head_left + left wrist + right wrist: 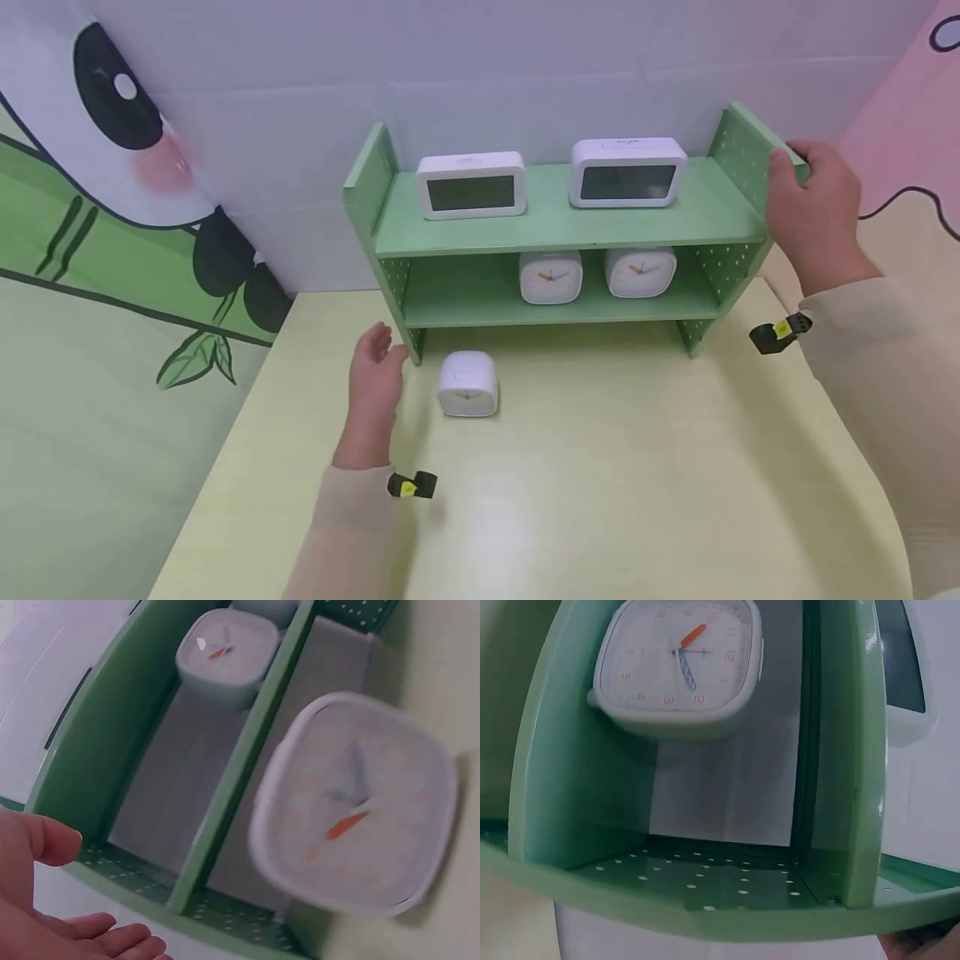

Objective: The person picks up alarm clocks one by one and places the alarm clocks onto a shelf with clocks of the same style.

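Observation:
A green two-tier shelf [570,230] stands at the back of the table. My right hand [817,212] grips the top front corner of its right side panel, thumb toward the inner face; the right wrist view shows only a little of this hand [922,943]. Beside the lower left side panel is my left hand [375,375], holding nothing. Its thumb and fingers are spread apart in the left wrist view, where the hand [45,900] appears just outside the shelf's end. A small white alarm clock [468,383] sits on the table, right of my left hand.
Two white digital clocks, a left one [471,185] and a right one [627,173], stand on the upper tier. Two white analog clocks, a left one [551,277] and a right one [641,272], occupy the lower tier. A wall [480,75] rises behind the pale table [600,467].

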Available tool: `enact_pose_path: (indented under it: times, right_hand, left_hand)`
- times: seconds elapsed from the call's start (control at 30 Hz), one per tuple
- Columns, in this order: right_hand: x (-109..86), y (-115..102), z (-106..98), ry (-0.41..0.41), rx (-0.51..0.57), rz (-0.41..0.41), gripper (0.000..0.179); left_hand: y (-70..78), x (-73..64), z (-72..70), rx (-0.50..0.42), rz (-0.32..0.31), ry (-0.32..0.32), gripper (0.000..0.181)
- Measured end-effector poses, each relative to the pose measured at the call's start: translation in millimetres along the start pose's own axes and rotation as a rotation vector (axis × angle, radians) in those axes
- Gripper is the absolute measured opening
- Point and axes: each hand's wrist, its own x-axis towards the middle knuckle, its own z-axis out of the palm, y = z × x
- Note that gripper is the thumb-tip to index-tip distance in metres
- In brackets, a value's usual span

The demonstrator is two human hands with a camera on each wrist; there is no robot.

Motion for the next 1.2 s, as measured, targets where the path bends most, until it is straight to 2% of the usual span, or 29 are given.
enact_pose_path:
  times: [0.17, 0.3, 0.43, 0.53, 0.67, 0.83, 0.93, 1.2]
  right_hand:
    - [5.9, 3, 8, 0.014, 0.128, 0.079, 0.057]
    - [7.4, 5, 11, 0.008, 0.250, 0.101, 0.053]
    - [7.5, 5, 15, -0.008, 0.356, 0.123, 0.052]
    - [7.8, 5, 17, -0.001, 0.373, 0.126, 0.052]
    - [8.2, 7, 15, 0.001, 0.367, 0.132, 0.052]
    - [7.0, 8, 12, 0.012, 0.380, 0.151, 0.051]
    - [6.6, 9, 13, 0.030, 0.419, 0.143, 0.049]
    - [9.0, 8, 20, 0.072, 0.470, 0.120, 0.045]
  left_hand:
    - [-27.3, -16.6, 14.5, -0.026, -0.015, -0.057, 0.064]
    - [-41.3, -25.2, 16.6, 0.014, -0.005, -0.094, 0.062]
    - [-51.2, -30.7, 16.7, 0.064, 0.031, -0.149, 0.060]
    - [-58.6, -33.8, 19.4, 0.121, 0.048, -0.187, 0.063]
    - [-67.8, -38.4, 28.3, 0.197, 0.043, -0.199, 0.078]
    - [-73.6, -42.6, 43.8, 0.232, 0.027, -0.166, 0.098]
    - [-73.5, -45.5, 52.9, 0.218, 0.033, -0.127, 0.105]
    - [-76.6, -52.5, 79.1, 0.243, 0.151, 0.015, 0.117]
